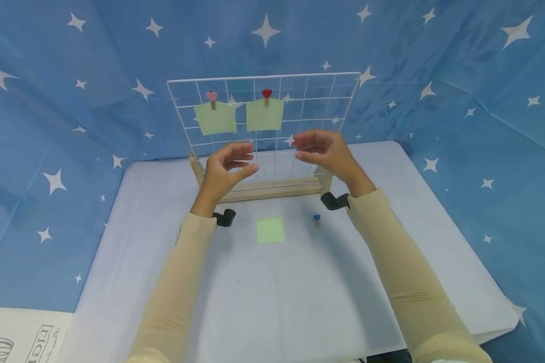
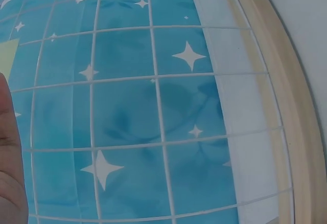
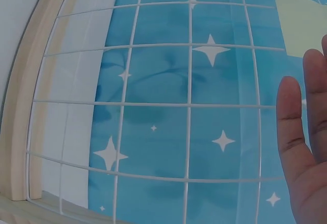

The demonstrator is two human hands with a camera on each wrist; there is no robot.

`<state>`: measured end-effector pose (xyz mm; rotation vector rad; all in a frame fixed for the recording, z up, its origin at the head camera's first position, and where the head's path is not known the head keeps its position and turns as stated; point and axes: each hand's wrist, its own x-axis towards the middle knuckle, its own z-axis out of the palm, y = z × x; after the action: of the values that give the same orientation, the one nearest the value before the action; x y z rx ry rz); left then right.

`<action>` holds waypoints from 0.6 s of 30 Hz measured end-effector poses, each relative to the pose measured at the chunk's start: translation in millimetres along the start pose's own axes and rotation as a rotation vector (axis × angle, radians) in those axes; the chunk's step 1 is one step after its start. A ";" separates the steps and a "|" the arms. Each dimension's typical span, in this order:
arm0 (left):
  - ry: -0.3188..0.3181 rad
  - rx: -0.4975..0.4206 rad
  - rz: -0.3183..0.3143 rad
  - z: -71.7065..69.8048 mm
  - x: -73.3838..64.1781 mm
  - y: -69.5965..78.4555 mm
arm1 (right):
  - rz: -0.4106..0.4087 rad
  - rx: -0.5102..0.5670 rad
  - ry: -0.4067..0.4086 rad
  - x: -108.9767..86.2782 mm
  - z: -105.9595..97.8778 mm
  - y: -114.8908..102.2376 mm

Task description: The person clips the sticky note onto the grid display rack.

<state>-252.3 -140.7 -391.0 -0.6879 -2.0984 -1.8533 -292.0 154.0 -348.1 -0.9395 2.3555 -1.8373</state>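
Both hands hover in front of a white wire grid (image 1: 295,121), apart from each other and holding nothing. The left hand (image 1: 229,166) has loosely bent fingers with the thumb apart, below the left note. Just right of the notes, the right hand (image 1: 324,151) is bent the same loose way. On the grid hang two pale green notes: the left note (image 1: 216,120) under a pink heart clothespin (image 1: 212,98), the other note (image 1: 264,117) under a red heart clothespin (image 1: 267,96). A third green note (image 1: 270,230) lies on the table, with a blue heart clothespin (image 1: 317,220) to its right.
The grid stands in a wooden base (image 1: 272,190) at the back of the white table (image 1: 272,297). Behind it hangs a blue curtain (image 1: 118,60) with white stars. Printed paper (image 1: 22,333) shows at the lower left corner.
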 end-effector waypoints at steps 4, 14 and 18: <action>0.001 -0.001 -0.026 2.4 -4.7 -3.0 | 0.016 0.015 -0.003 -3.9 0.6 4.0; 0.008 -0.022 -0.065 9.2 -15.3 -13.6 | 0.034 0.006 -0.011 -13.7 2.6 15.3; 0.009 -0.033 -0.085 11.8 -19.5 -16.8 | 0.049 0.005 -0.013 -17.4 3.3 19.3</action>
<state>-242.7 -133.8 -416.7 -0.6056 -2.1271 -1.9355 -285.1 161.6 -372.3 -0.8819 2.3438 -1.8123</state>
